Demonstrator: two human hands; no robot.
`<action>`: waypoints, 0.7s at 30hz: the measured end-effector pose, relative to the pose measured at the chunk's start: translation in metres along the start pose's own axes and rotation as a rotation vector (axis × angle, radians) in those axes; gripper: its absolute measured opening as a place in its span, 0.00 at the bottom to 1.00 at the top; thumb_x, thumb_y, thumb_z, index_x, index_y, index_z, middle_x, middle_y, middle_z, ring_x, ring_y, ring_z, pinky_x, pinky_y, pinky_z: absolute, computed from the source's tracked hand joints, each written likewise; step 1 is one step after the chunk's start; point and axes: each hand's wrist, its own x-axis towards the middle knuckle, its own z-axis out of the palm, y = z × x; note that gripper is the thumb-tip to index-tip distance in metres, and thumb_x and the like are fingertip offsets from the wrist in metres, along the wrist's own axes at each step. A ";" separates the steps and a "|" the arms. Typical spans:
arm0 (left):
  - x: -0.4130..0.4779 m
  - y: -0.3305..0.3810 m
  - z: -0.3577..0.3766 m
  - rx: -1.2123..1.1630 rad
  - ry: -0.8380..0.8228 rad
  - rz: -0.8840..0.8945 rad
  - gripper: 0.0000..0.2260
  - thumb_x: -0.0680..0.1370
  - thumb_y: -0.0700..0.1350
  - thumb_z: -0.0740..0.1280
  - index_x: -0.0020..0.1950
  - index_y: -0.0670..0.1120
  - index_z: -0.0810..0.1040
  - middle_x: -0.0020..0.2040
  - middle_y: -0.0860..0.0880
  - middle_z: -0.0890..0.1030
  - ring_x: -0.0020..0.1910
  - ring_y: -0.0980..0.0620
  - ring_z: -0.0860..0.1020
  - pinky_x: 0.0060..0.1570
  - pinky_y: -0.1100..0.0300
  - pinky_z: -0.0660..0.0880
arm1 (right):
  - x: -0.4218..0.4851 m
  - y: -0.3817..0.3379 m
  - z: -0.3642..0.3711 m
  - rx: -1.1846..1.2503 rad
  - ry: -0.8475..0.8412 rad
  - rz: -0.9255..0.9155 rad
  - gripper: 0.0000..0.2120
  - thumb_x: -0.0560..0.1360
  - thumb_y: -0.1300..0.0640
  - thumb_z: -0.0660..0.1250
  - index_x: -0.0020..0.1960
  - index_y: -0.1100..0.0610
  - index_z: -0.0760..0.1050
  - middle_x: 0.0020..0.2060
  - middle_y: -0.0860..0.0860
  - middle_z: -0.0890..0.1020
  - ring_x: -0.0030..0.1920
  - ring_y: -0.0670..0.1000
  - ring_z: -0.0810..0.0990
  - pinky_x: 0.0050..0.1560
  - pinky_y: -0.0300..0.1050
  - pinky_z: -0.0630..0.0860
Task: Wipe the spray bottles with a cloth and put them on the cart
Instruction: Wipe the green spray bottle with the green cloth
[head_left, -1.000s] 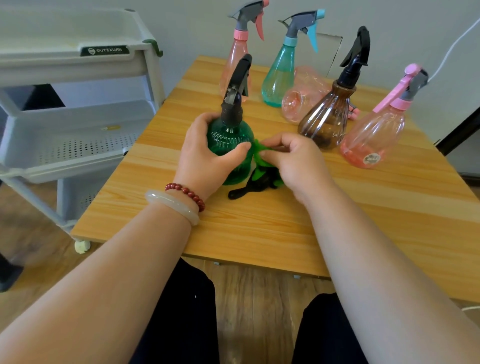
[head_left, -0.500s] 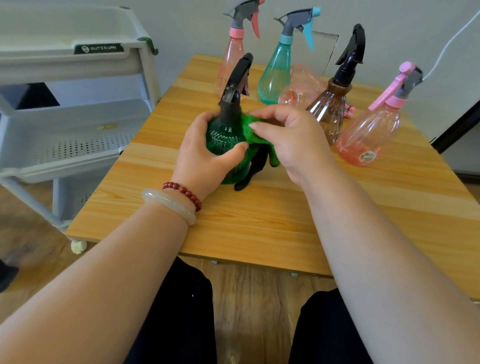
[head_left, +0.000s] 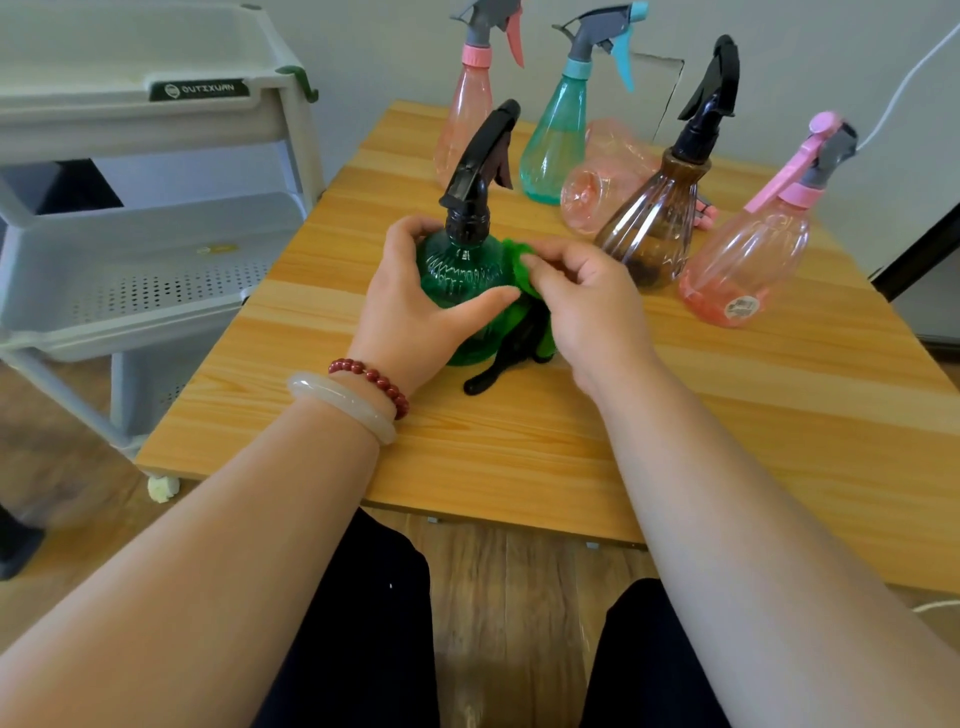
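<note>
The left hand (head_left: 410, 301) wraps the round belly of the green bottle (head_left: 457, 270), thumb across the front and fingers curled behind, while the right hand (head_left: 587, 306) pinches a green cloth (head_left: 511, 257) against that bottle's right shoulder, a black part of the cloth trailing down just in front of it. The green bottle stands upright on the wooden surface (head_left: 519, 441), not yet on the cart (head_left: 156, 270), which stands to its left. It looks like thin ribbed plastic, probably light and fairly stiff but top-heavy under its tall black trigger, so the belly or the neck seems the sure grip. To its right stand a brown bottle (head_left: 649, 234) and a pink bottle (head_left: 743, 265); behind it, a teal bottle (head_left: 556, 150). The cart's dark label (head_left: 200, 89) reads roughly OUTIXUAN; the pink bottle's sticker is too small to read
</note>
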 end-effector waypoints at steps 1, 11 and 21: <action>0.000 0.000 0.000 0.007 0.007 0.000 0.30 0.69 0.53 0.79 0.64 0.52 0.66 0.55 0.60 0.74 0.54 0.66 0.76 0.53 0.71 0.74 | 0.001 0.001 0.000 -0.026 -0.020 0.041 0.07 0.80 0.55 0.66 0.49 0.44 0.80 0.45 0.41 0.83 0.49 0.42 0.82 0.48 0.36 0.79; 0.001 -0.003 0.002 0.104 0.036 0.008 0.32 0.69 0.53 0.78 0.68 0.49 0.68 0.62 0.53 0.68 0.59 0.59 0.69 0.57 0.79 0.64 | -0.005 0.001 0.009 -0.023 -0.019 0.052 0.10 0.83 0.55 0.60 0.57 0.48 0.80 0.53 0.43 0.83 0.57 0.47 0.80 0.57 0.44 0.78; 0.001 -0.002 -0.002 0.030 0.082 -0.018 0.25 0.71 0.52 0.77 0.63 0.55 0.68 0.57 0.58 0.76 0.58 0.59 0.76 0.62 0.58 0.75 | -0.009 0.003 0.010 -0.018 -0.138 0.032 0.17 0.84 0.57 0.58 0.70 0.47 0.73 0.68 0.44 0.76 0.69 0.45 0.72 0.69 0.45 0.71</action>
